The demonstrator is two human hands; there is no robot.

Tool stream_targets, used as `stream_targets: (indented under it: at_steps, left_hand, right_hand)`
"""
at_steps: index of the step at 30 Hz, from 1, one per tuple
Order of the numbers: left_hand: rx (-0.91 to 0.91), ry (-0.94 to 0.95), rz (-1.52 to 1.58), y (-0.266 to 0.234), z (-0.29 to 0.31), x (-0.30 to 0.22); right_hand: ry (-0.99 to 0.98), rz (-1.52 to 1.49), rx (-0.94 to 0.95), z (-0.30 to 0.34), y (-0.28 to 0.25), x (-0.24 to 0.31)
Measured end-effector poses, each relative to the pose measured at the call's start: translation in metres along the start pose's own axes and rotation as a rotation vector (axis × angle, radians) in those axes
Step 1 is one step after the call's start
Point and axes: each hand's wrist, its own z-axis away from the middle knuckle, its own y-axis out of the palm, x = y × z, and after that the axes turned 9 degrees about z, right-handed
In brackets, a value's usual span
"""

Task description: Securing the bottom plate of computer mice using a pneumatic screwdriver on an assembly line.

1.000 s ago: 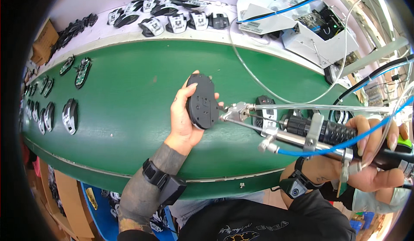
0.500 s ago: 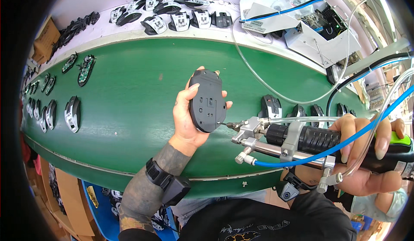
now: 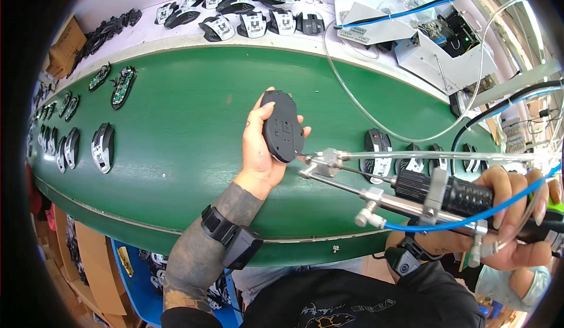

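Observation:
My left hand [image 3: 258, 146] is closed around a black computer mouse [image 3: 281, 125], its underside with screw holes turned up and tilted. In my right hand [image 3: 511, 216] is a power screwdriver [image 3: 443, 193] with a black grip and a metal screw-feed head [image 3: 324, 162]. The screwdriver lies nearly level and points left. Its tip meets the lower right edge of the mouse's underside; whether a screw is seated there is too small to tell. A clear tube and a blue air hose [image 3: 458, 221] run along the tool.
A green conveyor belt [image 3: 194, 122] spans the bench. Mouse shells stand on it at left [image 3: 103, 147] and right [image 3: 376, 155], with circuit-board halves [image 3: 123, 87] far left. More shells line the white back ledge [image 3: 194, 39], beside a white screw-feeder machine [image 3: 435, 64]. A blue bin [image 3: 138, 281] sits below left.
The screwdriver body has drawn back to the right, and more of the thin shaft behind its head shows. The mouse has tilted. The whole view has shifted slightly.

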Motion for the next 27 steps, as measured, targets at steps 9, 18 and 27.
stream_targets:
  at_steps: [9,18,27]
  left_hand:
    - [0.158,-0.115,0.055,0.007,0.017,0.011]
    - [0.192,-0.137,0.101,0.014,0.026,0.008]
    - [0.473,0.81,-1.638,-0.007,0.007,0.009]
  right_hand:
    - [-0.006,0.03,-0.043,0.006,0.021,-0.011]
    - [-0.015,0.006,-0.058,0.005,0.026,-0.018]
    - [0.292,-0.012,0.508,-0.034,-0.048,0.011]
